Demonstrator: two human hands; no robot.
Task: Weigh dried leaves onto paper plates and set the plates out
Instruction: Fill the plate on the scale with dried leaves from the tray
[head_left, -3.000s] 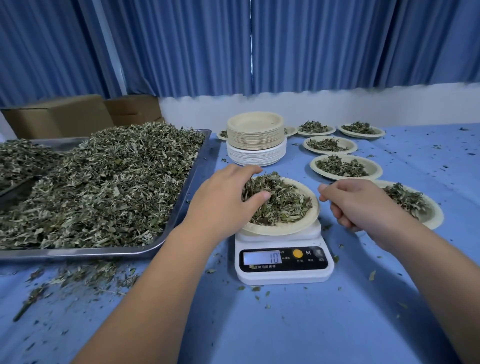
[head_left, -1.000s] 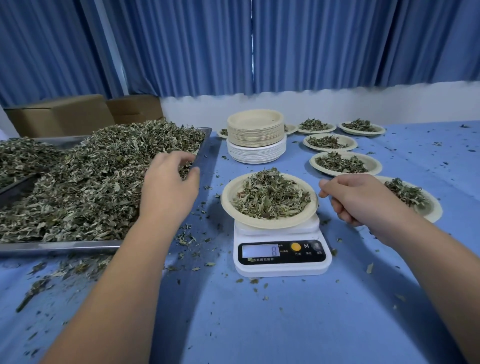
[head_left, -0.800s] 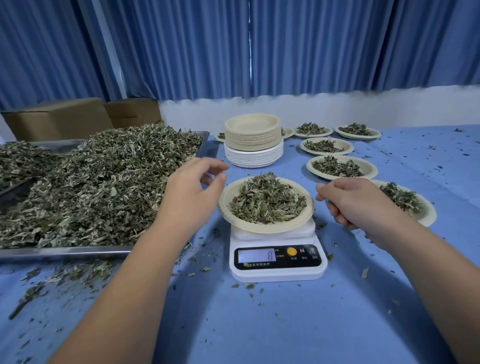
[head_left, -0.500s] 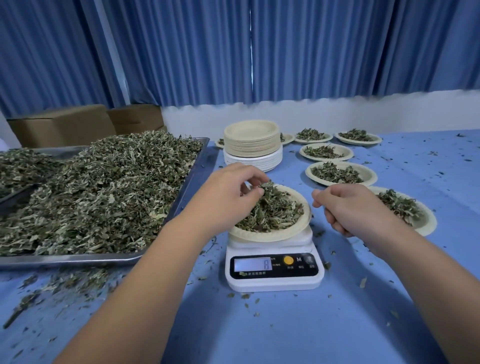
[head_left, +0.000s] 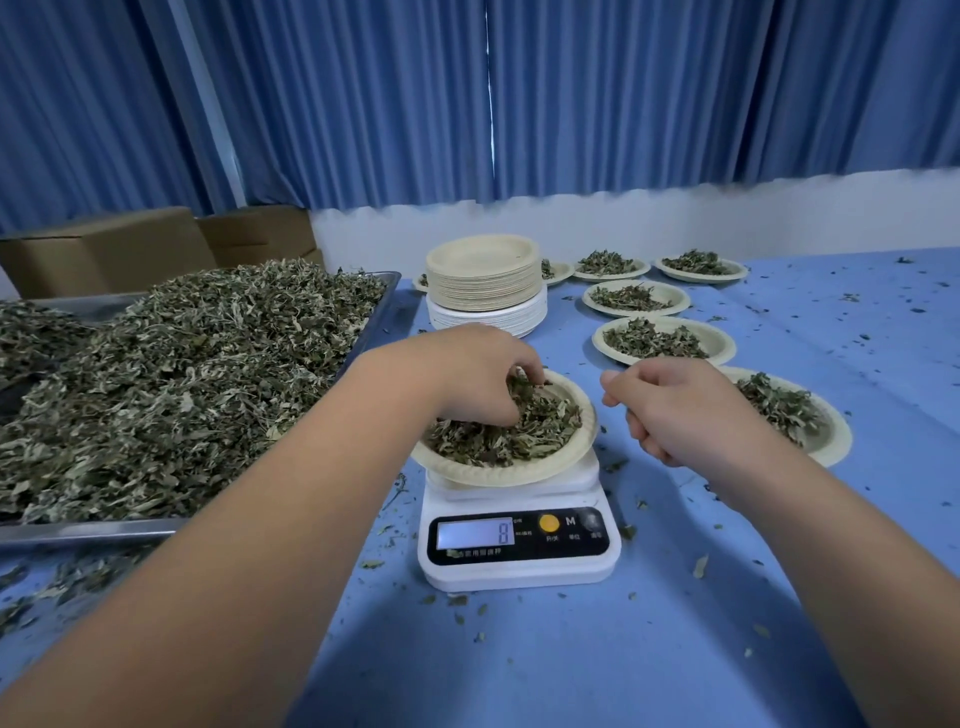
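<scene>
A white digital scale (head_left: 519, 551) stands on the blue table, its display reading 8. On it sits a paper plate (head_left: 574, 452) heaped with dried leaves (head_left: 540, 426). My left hand (head_left: 467, 374) reaches over the plate from the left, its curled fingers in the leaves and pinching some. My right hand (head_left: 670, 410) hovers just right of the plate with its fingers curled, holding nothing that I can see. A large metal tray (head_left: 93, 530) piled with dried leaves (head_left: 171, 384) lies at the left.
A stack of paper plates (head_left: 485, 286) stands behind the scale. Several filled plates (head_left: 665, 340) lie in rows at the right, the nearest (head_left: 826, 441) beside my right hand. Cardboard boxes (head_left: 104, 249) sit behind the tray. Leaf crumbs litter the blue table (head_left: 571, 665).
My left hand went from the tray's leaf heap back over the plate on the scale and dipped into its leaves. The display dropped from 10 to 8. My right hand stayed put.
</scene>
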